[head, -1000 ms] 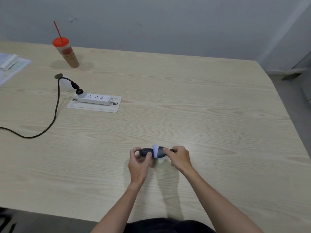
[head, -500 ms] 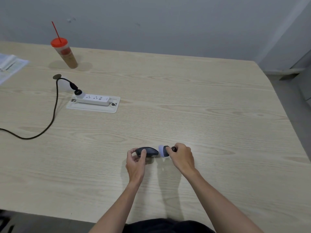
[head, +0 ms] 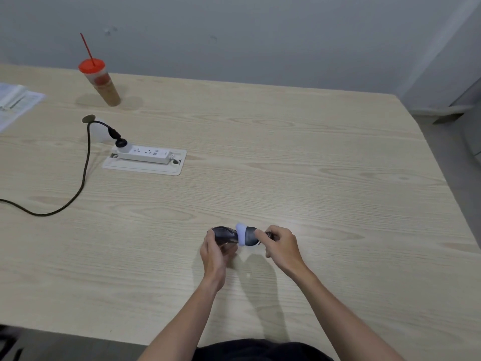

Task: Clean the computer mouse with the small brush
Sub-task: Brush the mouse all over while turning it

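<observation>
Landmark: mouse [head: 224, 235], dark, held just above the counter [head: 312, 178] near its front edge, roughly centre.

Left hand [head: 214, 252]: grip clamped on the mouse from the near side, fingers wrapped over its left end. Judged purpose: lift it clear of the counter and brace it so it does not skid under brushing.

Right hand [head: 281, 247], just right of the mouse: grip closed on the brush [head: 246, 235] by its dark handle end. The pale bristle head points left and touches the right end of the mouse. A short hold near the head probably gives control for light strokes. Which face of the mouse is being worked cannot be told.

Judgement: brushing is in progress; extent done unknown.

Beyond the mouse, to the left: white power strip [head: 144, 154] on a plate, black cable [head: 83, 178] running off left. Farther left: cup [head: 100, 83] with red lid and straw, and papers [head: 15, 104] at the counter's left edge. All well apart from the mouse, so no interference.
</observation>
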Demonstrator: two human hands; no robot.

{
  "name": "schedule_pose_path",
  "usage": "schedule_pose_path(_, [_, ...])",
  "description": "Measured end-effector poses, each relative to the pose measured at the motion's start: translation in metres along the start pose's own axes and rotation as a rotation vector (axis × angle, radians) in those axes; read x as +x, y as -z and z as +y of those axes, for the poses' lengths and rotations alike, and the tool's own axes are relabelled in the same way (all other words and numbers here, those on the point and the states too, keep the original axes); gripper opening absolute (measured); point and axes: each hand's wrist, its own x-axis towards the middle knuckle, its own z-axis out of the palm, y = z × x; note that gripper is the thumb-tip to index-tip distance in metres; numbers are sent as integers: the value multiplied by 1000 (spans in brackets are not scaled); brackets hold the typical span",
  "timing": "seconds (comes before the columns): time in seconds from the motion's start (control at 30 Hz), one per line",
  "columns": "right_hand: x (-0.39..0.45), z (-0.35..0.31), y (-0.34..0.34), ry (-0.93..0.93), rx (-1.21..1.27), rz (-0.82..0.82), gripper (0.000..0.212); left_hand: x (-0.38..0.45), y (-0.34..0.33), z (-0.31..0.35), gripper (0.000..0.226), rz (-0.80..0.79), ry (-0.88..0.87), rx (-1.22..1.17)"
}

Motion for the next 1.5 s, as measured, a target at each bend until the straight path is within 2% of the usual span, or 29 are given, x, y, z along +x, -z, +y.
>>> schedule_pose_path(0.1, [-1, -1, -3, 16, -35, -34, 41, 2, -3, 2, 43, 26, 84, -93])
schedule_pose_path(0.2, [3, -1, -1, 25, -87, 2, 42, 5, 0, 2, 43, 11, 148, -158])
schedule_pose_path(0.33, [1, -13, 2, 127, -83, 69, 42, 8, 2, 1, 44, 11, 166, -194])
schedule_pose_path(0.47, [-2, -18, -6, 183, -111, 7, 40, 7, -3, -1, 42, -13, 159, -151])
schedule_pose_path(0.63, [2, -17, -4, 151, -303, 142, 43, 6, -5, 0, 41, -23, 175, -203])
schedule_pose_path(0.77, [0, -20, -7, 193, -109, 58, 43, 6, -7, 2, 36, -25, 209, -204])
schedule_pose_path(0.93, [6, -1, -5, 130, -285, 64, 43, 10, -8, 4, 45, -32, 268, -246])
schedule_pose_path(1.07, [3, 5, -3, 92, -172, 83, 44, 14, -8, 2, 37, -55, 313, -176])
schedule_pose_path(1.23, [0, 15, -7, 48, -180, -9, 41, 17, -3, -7, 46, -149, 311, 2])
schedule_pose_path(1.37, [1, 24, -7, 6, -301, 38, 40, 15, -1, -7, 35, -92, 280, 110])
schedule_pose_path(1.5, [2, 20, -8, 2, -197, 62, 43, 16, 4, -10, 33, -87, 270, 163])
